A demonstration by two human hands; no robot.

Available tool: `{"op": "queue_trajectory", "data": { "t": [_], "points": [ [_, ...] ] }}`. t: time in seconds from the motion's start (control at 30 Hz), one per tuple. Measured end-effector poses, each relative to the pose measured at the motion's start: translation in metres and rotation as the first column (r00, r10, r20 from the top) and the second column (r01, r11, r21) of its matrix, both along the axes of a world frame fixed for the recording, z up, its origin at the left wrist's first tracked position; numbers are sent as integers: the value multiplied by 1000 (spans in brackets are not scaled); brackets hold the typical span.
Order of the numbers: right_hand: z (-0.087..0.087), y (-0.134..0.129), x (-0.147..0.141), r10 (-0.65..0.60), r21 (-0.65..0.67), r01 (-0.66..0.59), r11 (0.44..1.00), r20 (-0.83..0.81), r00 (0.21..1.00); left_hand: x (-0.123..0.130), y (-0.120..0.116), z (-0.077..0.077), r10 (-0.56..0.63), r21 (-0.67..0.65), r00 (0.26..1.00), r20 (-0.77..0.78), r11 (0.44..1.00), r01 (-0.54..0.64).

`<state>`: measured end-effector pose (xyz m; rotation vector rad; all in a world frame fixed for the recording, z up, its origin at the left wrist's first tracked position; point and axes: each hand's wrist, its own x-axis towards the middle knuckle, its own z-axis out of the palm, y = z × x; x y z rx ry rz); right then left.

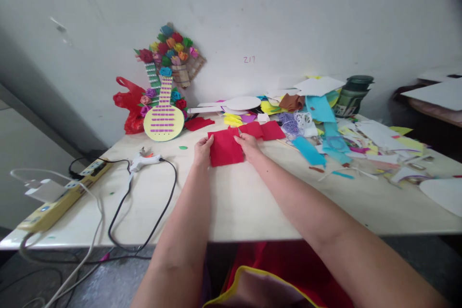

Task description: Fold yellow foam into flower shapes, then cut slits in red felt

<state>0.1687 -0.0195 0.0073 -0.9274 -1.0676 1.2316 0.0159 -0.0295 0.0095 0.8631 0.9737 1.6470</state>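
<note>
A square of red crepe paper (227,148) is held up just over the table by both hands. My left hand (203,150) pinches its left edge between thumb and fingers. On the opposite edge, my right hand (250,145) grips near the upper right corner. Behind that hand lie more red pieces (272,131), partly overlapped, and another red scrap (199,123) rests to the left. The fingers behind the sheet are hidden.
A paper lute decorated with flowers (164,123) leans at the back left beside a red plastic bag (132,101). A glue gun (142,161) and a yellow power strip (65,202) with cables lie left. Paper scraps (378,139) and a dark green bottle (352,97) occupy the right.
</note>
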Motion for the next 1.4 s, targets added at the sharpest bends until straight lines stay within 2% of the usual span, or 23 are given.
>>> {"op": "queue_trajectory", "data": {
  "t": [0.17, 0.33, 0.47, 0.53, 0.63, 0.77, 0.87, 0.93, 1.13, 1.27, 1.4],
  "points": [
    [-3, 2, 1, 16, 24, -19, 1000, 126, 992, -1, 2, 0, 45, 27, 999, -31, 999, -44],
    [-5, 3, -1, -74, 70, 53, 996, 335, 939, 1, -2, 2, 66, -13, 995, -78, 998, -67],
    [-6, 4, -2, -102, 92, 74, 993, 342, 934, 2, -3, 2, 14, -93, 988, -155, 995, -28],
    [-7, 4, -2, -102, 99, 74, 992, 323, 941, 2, -1, 0, 33, -99, 977, -210, 994, -55],
    [-10, 6, -2, -107, 114, 74, 991, 313, 944, -1, 4, -2, 145, -58, 906, -397, 982, -182],
    [-13, 8, -3, -108, 139, 67, 988, 317, 942, -3, 9, -4, 274, 41, 706, -653, 944, -329],
    [-14, 9, -4, -148, 168, 94, 981, 352, 924, -3, 9, -2, 314, 97, 606, -731, 926, -364],
    [-14, 9, -4, -181, 186, 114, 976, 395, 901, -2, 7, 0, 336, 117, 587, -736, 918, -378],
    [-9, 8, -5, -275, 240, 163, 957, 569, 775, 1, -1, 7, 361, 107, 620, -696, 907, -408],
    [-4, 5, -7, -327, 271, 192, 943, 660, 676, 3, -4, 11, 351, 120, 540, -765, 901, -416],
    [-1, 3, -7, -353, 293, 201, 935, 695, 627, 4, -7, 14, 329, 101, 457, -826, 885, -454]
  ]
}}
